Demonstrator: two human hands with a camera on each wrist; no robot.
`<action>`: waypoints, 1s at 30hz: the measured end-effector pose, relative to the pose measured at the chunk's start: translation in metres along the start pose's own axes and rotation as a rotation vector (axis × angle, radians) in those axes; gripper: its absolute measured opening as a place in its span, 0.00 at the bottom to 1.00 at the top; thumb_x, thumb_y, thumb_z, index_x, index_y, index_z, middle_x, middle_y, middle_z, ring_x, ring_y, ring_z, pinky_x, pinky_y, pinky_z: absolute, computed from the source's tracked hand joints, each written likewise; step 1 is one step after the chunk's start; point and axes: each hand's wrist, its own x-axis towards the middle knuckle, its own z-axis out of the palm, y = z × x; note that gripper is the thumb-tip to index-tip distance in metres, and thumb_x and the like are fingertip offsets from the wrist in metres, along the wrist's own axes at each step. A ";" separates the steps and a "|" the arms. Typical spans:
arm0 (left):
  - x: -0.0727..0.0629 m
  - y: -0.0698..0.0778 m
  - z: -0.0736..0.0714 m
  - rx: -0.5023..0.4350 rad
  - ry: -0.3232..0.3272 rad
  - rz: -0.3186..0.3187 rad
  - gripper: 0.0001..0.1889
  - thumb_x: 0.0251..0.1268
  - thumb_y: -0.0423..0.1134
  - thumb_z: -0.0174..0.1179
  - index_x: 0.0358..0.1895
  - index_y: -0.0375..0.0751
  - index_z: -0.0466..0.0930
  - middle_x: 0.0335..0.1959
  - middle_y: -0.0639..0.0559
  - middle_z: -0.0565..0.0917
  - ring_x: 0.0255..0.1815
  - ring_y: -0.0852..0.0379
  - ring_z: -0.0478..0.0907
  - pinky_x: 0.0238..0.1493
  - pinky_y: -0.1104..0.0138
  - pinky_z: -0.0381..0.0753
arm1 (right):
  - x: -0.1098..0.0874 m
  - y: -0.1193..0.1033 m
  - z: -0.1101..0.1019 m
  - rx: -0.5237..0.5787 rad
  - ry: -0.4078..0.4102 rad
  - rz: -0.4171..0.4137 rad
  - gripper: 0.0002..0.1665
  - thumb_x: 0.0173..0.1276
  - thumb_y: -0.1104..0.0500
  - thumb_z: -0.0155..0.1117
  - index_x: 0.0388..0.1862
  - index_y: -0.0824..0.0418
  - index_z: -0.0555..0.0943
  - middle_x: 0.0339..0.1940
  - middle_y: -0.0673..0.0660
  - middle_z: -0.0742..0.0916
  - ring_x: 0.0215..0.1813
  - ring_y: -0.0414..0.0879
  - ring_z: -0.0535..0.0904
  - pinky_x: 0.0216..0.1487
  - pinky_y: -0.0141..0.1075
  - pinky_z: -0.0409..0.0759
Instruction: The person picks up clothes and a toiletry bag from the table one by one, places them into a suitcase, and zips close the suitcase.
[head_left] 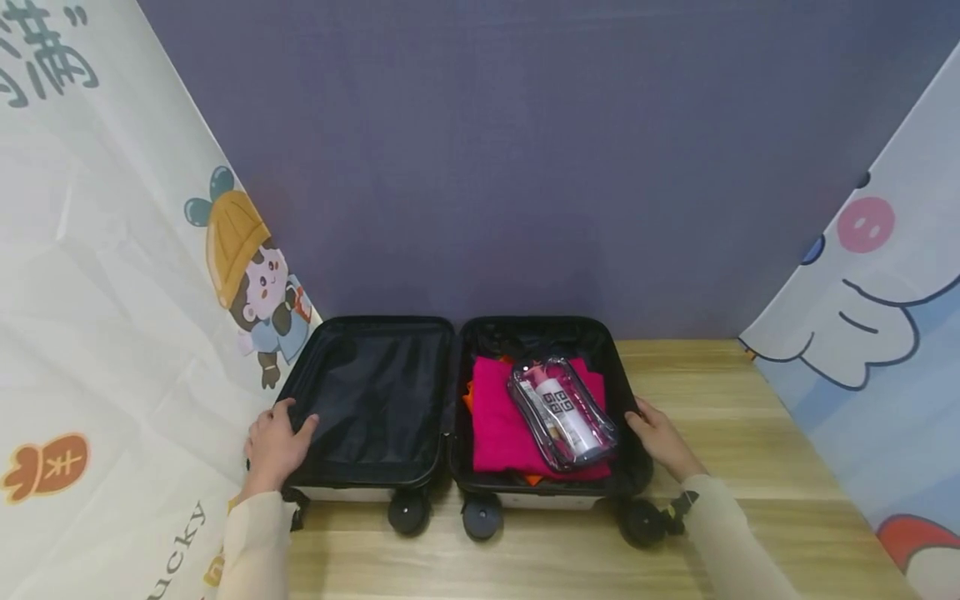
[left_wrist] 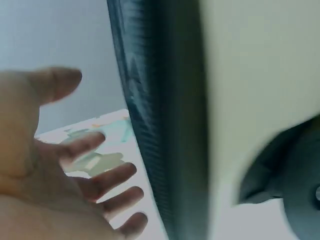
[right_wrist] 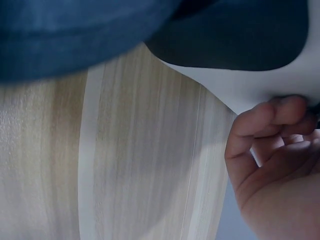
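An opened suitcase [head_left: 447,417] lies flat with its two black-lined halves side by side. In the right half is a folded bright pink cloth [head_left: 495,417], with bits of orange showing beneath it. A clear pouch [head_left: 536,433] with dark trim lies tilted on the cloth; inside it is a white pump bottle [head_left: 566,412]. At the outer rim of the left half is my left hand [head_left: 276,442], its fingers spread in the left wrist view. My right hand [head_left: 663,437] holds the outer edge of the right half, fingers curled against the white shell [right_wrist: 220,85].
Black wheels [head_left: 408,511] stick out along the suitcase's near side. Beneath is a wood-grain surface [head_left: 697,392]. A grey-purple panel [head_left: 525,167] stands behind; printed sheets [head_left: 112,292] hang at the left and right.
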 end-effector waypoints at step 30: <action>-0.013 -0.082 0.028 -0.508 0.051 -0.355 0.34 0.81 0.52 0.36 0.75 0.27 0.62 0.75 0.23 0.61 0.77 0.26 0.59 0.76 0.39 0.58 | -0.001 0.002 0.004 0.071 -0.005 0.035 0.33 0.85 0.52 0.45 0.81 0.66 0.59 0.75 0.75 0.71 0.76 0.69 0.67 0.76 0.62 0.62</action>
